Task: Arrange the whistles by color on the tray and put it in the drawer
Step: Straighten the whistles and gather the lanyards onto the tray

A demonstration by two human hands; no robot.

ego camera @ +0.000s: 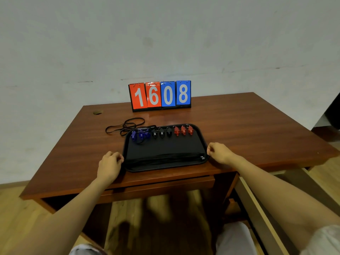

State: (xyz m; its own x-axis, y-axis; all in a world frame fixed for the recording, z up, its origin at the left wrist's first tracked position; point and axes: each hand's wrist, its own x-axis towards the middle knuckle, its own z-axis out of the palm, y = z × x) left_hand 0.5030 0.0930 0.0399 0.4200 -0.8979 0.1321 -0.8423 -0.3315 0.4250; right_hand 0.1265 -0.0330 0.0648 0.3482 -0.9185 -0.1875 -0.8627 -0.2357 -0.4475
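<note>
A black tray [165,153] lies flat on the brown wooden desk [248,126], near its front edge. Along the tray's far side stand three blue whistles [140,135] on the left, three black whistles [161,133] in the middle and three red whistles [184,130] on the right. My left hand [110,162] has its fingers curled against the tray's left rim. My right hand [219,152] is curled at the right rim. A drawer [261,214] is pulled out at the desk's right side, beside my right forearm.
A flip scoreboard [160,95] reading 1608 stands at the desk's back edge by the wall. A loose black cord [125,126] lies left of the tray's far corner. A closed drawer front [160,183] sits under the desk's middle. My knees are below.
</note>
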